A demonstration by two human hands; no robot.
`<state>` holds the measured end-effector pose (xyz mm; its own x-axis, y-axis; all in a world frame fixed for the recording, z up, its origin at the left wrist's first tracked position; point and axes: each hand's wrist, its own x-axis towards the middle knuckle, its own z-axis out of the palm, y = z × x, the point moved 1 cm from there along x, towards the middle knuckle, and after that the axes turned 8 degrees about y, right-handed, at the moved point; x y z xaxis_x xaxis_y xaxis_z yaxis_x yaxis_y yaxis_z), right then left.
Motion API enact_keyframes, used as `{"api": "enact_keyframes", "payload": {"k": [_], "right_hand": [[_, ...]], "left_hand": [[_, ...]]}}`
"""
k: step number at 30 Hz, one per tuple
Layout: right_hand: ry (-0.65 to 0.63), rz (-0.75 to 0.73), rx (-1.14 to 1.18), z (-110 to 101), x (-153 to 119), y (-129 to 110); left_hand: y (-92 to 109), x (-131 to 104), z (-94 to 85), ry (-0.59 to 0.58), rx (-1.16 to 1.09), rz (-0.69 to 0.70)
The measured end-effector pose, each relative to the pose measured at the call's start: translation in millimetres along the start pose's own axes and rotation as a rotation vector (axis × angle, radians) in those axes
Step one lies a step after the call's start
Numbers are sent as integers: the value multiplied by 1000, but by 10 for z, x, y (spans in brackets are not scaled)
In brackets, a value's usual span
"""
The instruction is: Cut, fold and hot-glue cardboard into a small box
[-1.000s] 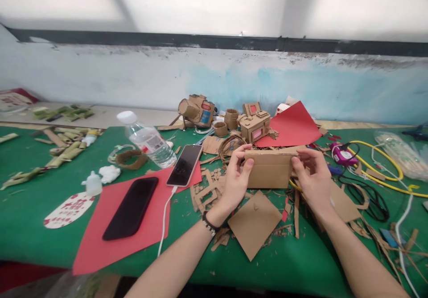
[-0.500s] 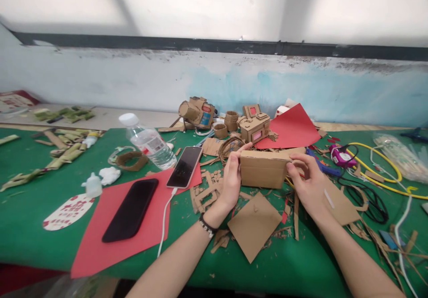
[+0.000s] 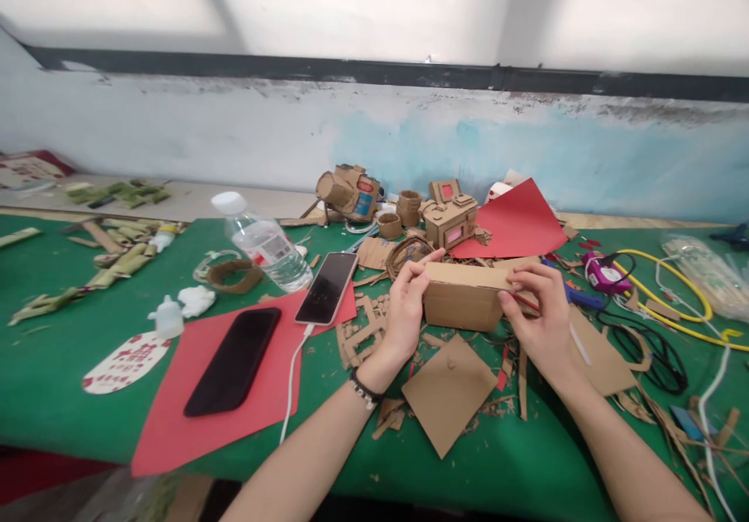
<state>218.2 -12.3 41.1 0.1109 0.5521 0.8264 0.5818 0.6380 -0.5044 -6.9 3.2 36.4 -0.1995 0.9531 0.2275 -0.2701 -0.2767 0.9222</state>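
Between my two hands is a small cardboard box (image 3: 465,303), held above the table with its top face tipped toward me. My left hand (image 3: 405,311) grips its left end, thumb at the near edge and index finger reaching along the far side. With thumb and fingers, my right hand (image 3: 541,315) pinches the right end. Below the box lies a square piece of cardboard (image 3: 449,393), set cornerwise. Another flat cardboard sheet (image 3: 602,350) rests beside my right wrist. Behind the box stands a cardboard camera model (image 3: 450,221).
Left of my arm, two phones, one black (image 3: 234,362) and one charging (image 3: 326,288), lie on red paper (image 3: 161,428). A water bottle (image 3: 272,253) stands behind them. Cardboard scraps (image 3: 363,335) are strewn around. A purple device (image 3: 605,274) and yellow cable (image 3: 672,261) lie at right.
The box has tilted, so more of its top face shows and less of its front. Both hands keep their hold. The whole view has shifted slightly.
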Motion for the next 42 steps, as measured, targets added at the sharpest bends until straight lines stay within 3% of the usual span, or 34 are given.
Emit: {"api": "enact_keyframes", "payload": {"k": [7,16,27,42], "right_hand": [[-89,-154,-19,-49,48,-23],[-176,-485,-263,-219,168,-15],[-248,-498,-315,-232,148,-24],[-232,-504,-272,-221,171,-50]], "left_hand": [[3,6,-3,-7,88,75],[35,-34,13,-42,111,122],[37,-49,13,-47,129,105],[57,-74,23,-72,112,108]]}}
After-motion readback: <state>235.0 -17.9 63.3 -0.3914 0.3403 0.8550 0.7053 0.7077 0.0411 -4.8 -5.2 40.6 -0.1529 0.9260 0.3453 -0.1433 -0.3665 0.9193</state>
